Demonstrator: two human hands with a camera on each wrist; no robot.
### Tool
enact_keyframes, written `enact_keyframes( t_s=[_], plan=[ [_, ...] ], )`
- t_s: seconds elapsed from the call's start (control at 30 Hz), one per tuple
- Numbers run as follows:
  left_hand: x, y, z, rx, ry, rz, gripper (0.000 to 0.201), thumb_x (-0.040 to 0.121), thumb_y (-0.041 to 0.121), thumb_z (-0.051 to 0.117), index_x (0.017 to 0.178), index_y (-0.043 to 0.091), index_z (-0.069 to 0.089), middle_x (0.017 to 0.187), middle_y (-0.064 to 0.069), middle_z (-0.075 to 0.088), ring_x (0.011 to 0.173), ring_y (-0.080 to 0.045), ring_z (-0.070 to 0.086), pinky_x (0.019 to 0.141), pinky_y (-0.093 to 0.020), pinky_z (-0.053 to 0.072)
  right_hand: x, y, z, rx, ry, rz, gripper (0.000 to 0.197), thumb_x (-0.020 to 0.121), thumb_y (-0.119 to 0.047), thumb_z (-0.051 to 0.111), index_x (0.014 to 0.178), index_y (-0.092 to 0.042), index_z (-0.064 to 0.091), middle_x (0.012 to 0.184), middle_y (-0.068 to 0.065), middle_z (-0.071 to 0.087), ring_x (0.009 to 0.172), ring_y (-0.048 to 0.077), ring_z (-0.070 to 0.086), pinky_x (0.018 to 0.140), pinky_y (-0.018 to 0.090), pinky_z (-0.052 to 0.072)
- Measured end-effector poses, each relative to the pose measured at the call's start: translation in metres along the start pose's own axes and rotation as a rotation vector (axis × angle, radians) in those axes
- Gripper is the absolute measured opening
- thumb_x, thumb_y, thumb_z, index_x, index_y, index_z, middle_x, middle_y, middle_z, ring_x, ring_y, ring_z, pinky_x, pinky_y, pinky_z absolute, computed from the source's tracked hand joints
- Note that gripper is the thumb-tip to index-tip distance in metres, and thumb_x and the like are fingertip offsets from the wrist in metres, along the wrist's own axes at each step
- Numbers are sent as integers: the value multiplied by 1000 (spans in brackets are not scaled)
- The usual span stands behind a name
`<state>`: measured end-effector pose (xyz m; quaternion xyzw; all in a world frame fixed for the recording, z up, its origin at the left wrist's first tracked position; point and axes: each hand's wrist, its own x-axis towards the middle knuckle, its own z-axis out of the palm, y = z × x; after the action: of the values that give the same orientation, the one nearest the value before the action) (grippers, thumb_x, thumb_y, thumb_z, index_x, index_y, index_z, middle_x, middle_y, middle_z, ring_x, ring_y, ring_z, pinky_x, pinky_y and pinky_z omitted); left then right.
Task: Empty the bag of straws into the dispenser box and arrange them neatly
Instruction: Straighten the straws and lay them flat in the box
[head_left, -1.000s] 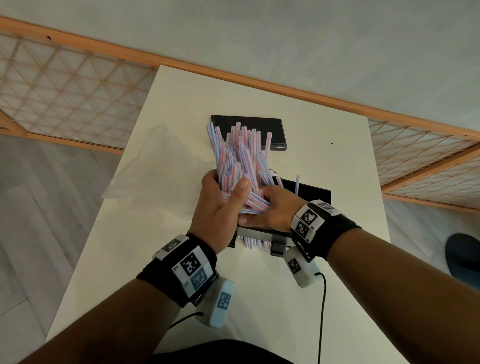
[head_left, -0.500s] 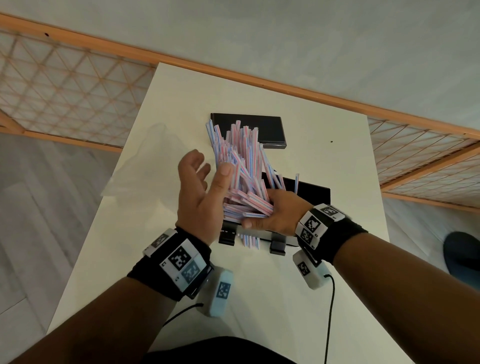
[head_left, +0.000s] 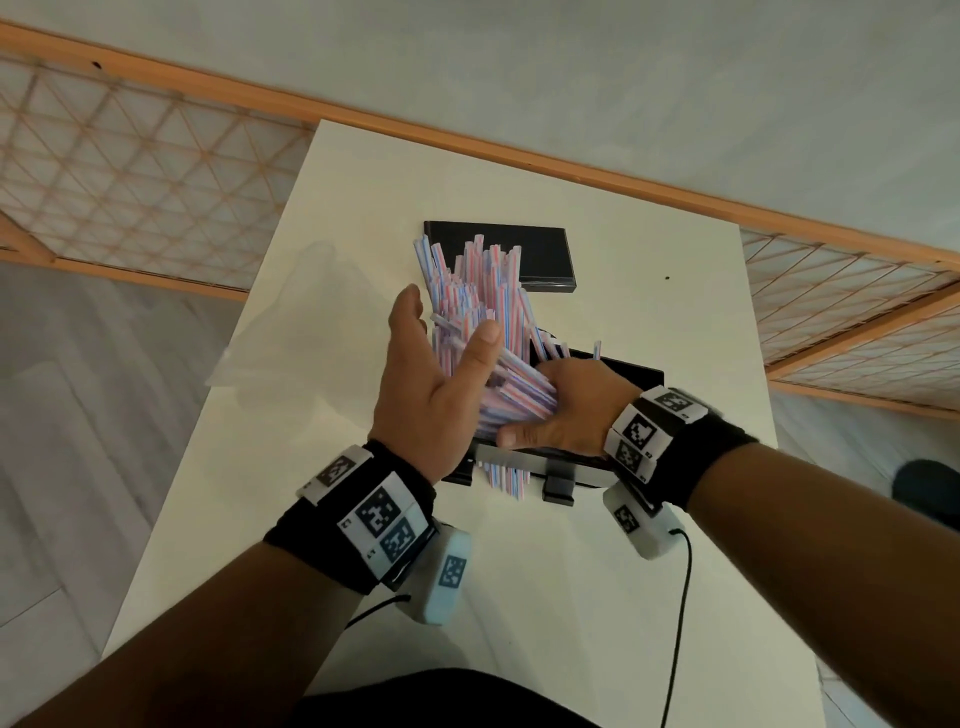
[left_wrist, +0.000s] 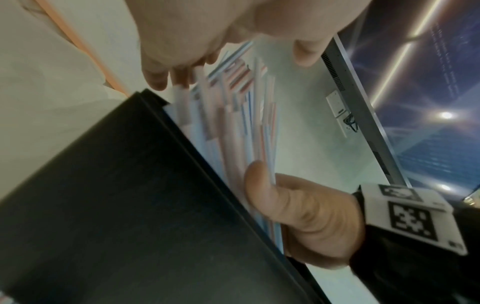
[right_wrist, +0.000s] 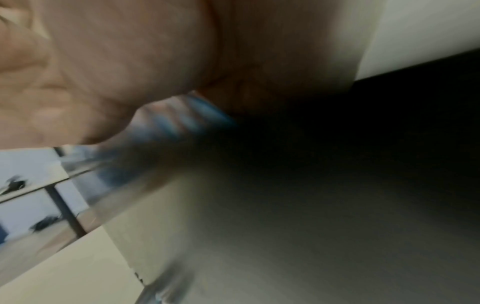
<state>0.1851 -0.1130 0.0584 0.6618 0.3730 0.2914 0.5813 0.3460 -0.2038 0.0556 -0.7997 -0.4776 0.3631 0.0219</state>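
Observation:
A thick bundle of pink, blue and white striped straws (head_left: 483, 306) stands fanned out and leaning in the black dispenser box (head_left: 631, 376) in the middle of the table. My right hand (head_left: 563, 410) grips the bundle low down, just above the box, with the thumb (left_wrist: 270, 195) pressed on the straws (left_wrist: 233, 127). My left hand (head_left: 434, 364) is held flat and open against the bundle's left side, thumb up. Several straw ends poke out below the box front. The right wrist view is blurred and shows only my palm (right_wrist: 103, 61) and some straws (right_wrist: 168, 123).
The black lid (head_left: 540, 254) lies flat behind the box. An empty clear plastic bag (head_left: 291, 327) lies on the white table (head_left: 571, 597) at the left edge. A wooden rail (head_left: 467, 145) runs behind the table. The box's outer wall (left_wrist: 103, 205) fills the left wrist view.
My left hand has let go of the straws, opened and moved up along the bundle's left side. The right hand has kept its grip, and the straws have fanned out.

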Motion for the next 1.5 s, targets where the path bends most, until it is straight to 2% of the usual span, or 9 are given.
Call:
enact_keyframes(
  t_s=[0.2,0.3,0.4,0.6,0.77,1.1,1.23,1.33,1.5],
  plan=[
    [1,-5,3,27,20,66,75,92,56,56,146,8,36,140,-3,56,130,-17,56,110,-42,46,-6,-3,-8,-176,-84,51,59,70,-82,57,93,-28,50,79,-9,57,73,15,57,66,28,43],
    [0,-12,7,85,-91,57,61,94,55,50,137,11,46,129,0,62,122,-11,58,107,-40,46,-7,0,-2,-191,-107,68,71,72,-88,39,95,-22,56,84,-2,63,80,19,62,77,34,52],
    [0,-18,2,101,-81,-3,95,85,82,43,144,9,38,141,-8,57,131,-22,54,110,-47,45,-10,0,0,-218,-96,62,75,71,-88,36,96,-19,52,83,-1,60,78,20,60,78,36,53],
    [0,-4,-2,38,5,-16,92,91,70,50,157,13,23,159,-3,39,144,-15,40,114,-30,35,-26,9,-4,-26,32,-66,31,92,-51,57,108,-25,60,88,-5,65,80,16,61,74,28,46],
    [5,-7,3,81,-23,65,74,97,59,39,147,5,37,139,-15,57,129,-33,55,108,-53,45,-32,15,0,-53,217,-103,13,96,-23,56,102,-23,68,78,-5,61,74,19,56,68,25,37],
    [-14,-14,-2,304,-61,98,43,102,44,45,136,20,56,117,11,70,98,-3,61,82,-12,41,-35,20,20,-61,197,-99,19,97,-26,52,113,-24,64,82,-4,61,86,26,63,70,25,38],
    [-9,-19,-7,166,-52,57,76,94,70,41,144,13,47,135,1,64,127,-14,59,110,-35,46,-44,24,12,-45,322,-163,14,95,-21,52,100,-24,65,76,-1,66,68,23,57,64,32,46],
    [-5,-20,-9,42,-7,21,95,88,80,43,142,1,42,142,-19,55,136,-34,50,111,-57,41,-54,24,6,-10,402,-168,13,96,-18,52,97,-19,64,69,-6,60,61,17,49,59,28,36],
    [4,-11,-8,58,110,33,78,80,67,54,138,15,53,135,1,62,130,-16,57,110,-46,46,-63,31,3,93,434,-105,10,93,-14,52,93,-18,62,74,-7,61,68,19,54,64,30,41]
  ],
)
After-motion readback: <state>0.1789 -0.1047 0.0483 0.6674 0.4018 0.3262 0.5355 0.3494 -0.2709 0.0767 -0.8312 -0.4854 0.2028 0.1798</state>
